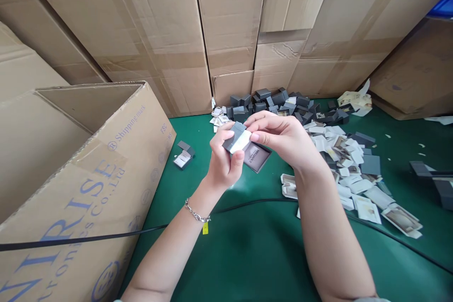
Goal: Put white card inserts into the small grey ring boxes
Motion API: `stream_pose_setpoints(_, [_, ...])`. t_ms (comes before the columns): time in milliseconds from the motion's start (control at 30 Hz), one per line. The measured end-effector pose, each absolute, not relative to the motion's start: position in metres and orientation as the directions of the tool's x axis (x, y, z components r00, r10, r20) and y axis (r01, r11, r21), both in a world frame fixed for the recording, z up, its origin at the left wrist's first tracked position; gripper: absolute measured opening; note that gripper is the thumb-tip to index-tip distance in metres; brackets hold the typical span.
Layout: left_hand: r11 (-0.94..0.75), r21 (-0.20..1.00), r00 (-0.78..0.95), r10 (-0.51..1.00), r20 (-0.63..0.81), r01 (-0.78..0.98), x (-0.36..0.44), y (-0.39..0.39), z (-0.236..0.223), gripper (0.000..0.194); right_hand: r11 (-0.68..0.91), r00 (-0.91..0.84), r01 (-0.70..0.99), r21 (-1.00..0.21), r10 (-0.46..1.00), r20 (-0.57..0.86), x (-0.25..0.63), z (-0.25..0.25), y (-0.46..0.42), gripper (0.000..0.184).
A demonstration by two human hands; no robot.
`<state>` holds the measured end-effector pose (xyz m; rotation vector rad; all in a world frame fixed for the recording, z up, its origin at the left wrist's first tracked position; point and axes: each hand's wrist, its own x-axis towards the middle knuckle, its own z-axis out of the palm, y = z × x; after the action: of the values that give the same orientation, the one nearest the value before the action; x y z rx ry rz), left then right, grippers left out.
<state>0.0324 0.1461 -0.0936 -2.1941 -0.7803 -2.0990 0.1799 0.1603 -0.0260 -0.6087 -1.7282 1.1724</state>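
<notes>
My left hand (226,158) is closed around a small dark grey jewelry box (258,158), whose lid hangs open and shows printed lettering inside. My right hand (279,137) pinches the edge of a white insert (241,141) at the box's opening. Whether the insert is still seated in the box or partly out, I cannot tell. Left of my hands, another small grey box (184,155) stands open on the green table with white padding in it.
A large printed carton (141,151) stands open at the left. Behind lies a heap of grey boxes (276,101); white inserts (350,170) are piled at the right. A black cable (247,204) crosses the green surface (247,255). Tall cartons (148,33) wall the back.
</notes>
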Motion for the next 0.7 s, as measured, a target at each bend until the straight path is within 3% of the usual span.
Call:
stream_pose_setpoints(100, [-0.869, 0.417, -0.155, 0.389, 0.908, 0.267, 0.035, 0.143, -0.094, 0.029, 0.409, -0.447, -0.146, -0.901, 0.785, 0.429, 0.174, -0.026, 0.157, 0.012])
stream_pose_setpoints(200, [-0.819, 0.489, -0.271, 0.418, 0.867, 0.299, 0.036, 0.142, -0.096, 0.030, 0.409, -0.393, -0.071, -0.910, 0.827, 0.402, 0.167, -0.024, 0.152, 0.015])
stream_pose_setpoints(467, [-0.881, 0.325, -0.146, 0.291, 0.945, 0.344, 0.037, 0.150, -0.098, 0.026, 0.440, -0.303, 0.165, -0.883, 0.874, 0.380, 0.168, -0.014, 0.142, 0.009])
stream_pose_setpoints(567, [-0.855, 0.343, -0.122, 0.321, 0.939, 0.390, 0.037, 0.153, -0.103, 0.028, 0.443, -0.347, 0.223, -0.868, 0.869, 0.354, 0.170, -0.018, 0.147, 0.009])
stream_pose_setpoints(700, [-0.840, 0.345, -0.095, 0.337, 0.937, 0.419, 0.034, 0.155, -0.105, 0.030, 0.403, -0.422, 0.043, -0.914, 0.837, 0.349, 0.171, -0.029, 0.161, 0.014])
